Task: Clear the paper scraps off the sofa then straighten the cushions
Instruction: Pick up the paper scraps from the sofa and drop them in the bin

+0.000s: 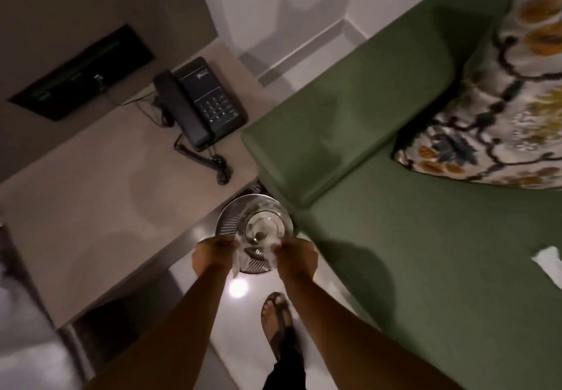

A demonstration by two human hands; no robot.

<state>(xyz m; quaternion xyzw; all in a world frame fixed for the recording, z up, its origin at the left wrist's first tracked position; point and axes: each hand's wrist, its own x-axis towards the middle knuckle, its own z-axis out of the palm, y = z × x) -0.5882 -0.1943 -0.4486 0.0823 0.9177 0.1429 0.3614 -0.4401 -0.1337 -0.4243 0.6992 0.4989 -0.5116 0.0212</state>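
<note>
Item: paper scraps [237, 263], white, pinched in left hand [213, 252] and right hand [296, 252]. We held both hands directly above waste bin [231, 222], left of sofa [425, 237]. 1 scrap [547, 257] lay on seat, nearer right hand.

The round bin [226, 222] stands hemmed between the desk edge [170, 237] left and sofa arm [304, 158] right, open only from the near floor [243, 328].
</note>
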